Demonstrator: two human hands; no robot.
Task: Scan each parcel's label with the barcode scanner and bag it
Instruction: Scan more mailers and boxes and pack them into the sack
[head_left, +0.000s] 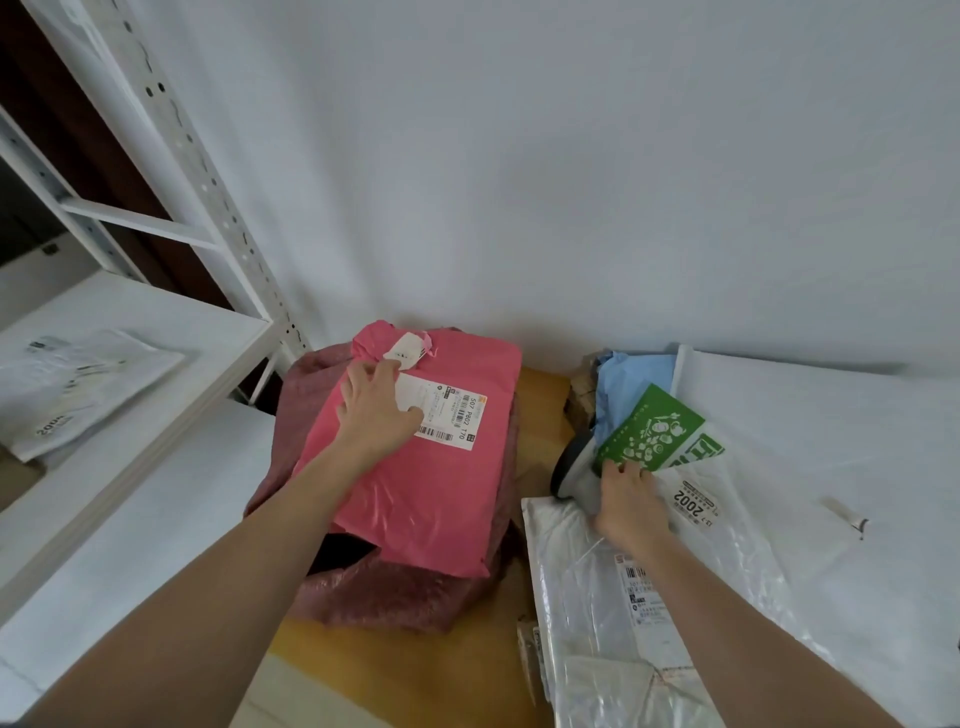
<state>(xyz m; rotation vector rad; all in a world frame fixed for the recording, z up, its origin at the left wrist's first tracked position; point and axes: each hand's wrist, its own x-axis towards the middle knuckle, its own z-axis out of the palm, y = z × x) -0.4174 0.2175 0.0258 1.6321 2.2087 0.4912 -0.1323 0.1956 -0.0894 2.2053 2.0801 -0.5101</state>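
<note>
At far left a white metal shelf (156, 332) carries a white mailer (78, 384) lying flat. Next comes a dark red woven bag (395, 592) on brown cardboard (415, 670), with the pink parcel (431, 483) lying on top of it. The left hand (376, 410) rests flat on the parcel's upper part, fingers spread and straight, covering the left end of the white shipping label (449, 418); the barcode shows just right of the fingertips. Further right, the right hand (626, 501) curls around the grey barcode scanner (574, 470), whose head points up-left. Above it lie a green printed packet (652, 431) and a blue parcel (631, 387). Clear-wrapped parcels (623, 597) lie beneath the right forearm.
</note>
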